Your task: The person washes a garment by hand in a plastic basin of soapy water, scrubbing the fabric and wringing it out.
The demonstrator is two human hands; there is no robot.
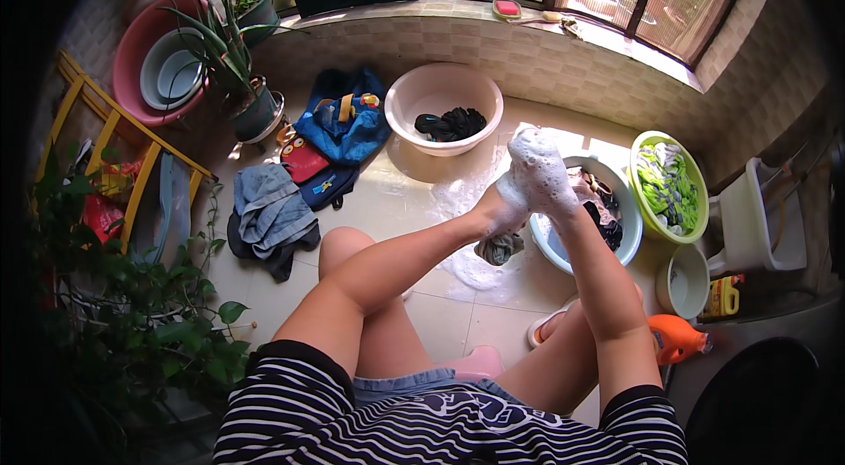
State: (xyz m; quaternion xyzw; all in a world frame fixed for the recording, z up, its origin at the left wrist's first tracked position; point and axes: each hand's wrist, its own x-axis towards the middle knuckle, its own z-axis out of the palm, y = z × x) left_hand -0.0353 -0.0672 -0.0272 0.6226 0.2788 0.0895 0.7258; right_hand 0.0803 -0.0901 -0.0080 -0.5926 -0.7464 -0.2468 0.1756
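Thick white suds coat my left hand and my right hand, which meet in front of me above the floor. The foam hides the fingers, and whether anything lies between them cannot be made out. Below my hands, a wet grey cloth lies amid foam spread over the tiles. Just right of them stands a light blue basin with pink and black clothes inside, partly covered by my right forearm.
Beyond lies a pale pink basin holding black cloth. A green basin of lime clothes stands right, near a small bowl and an orange bottle. Denim clothes, a blue bag and plants occupy the left.
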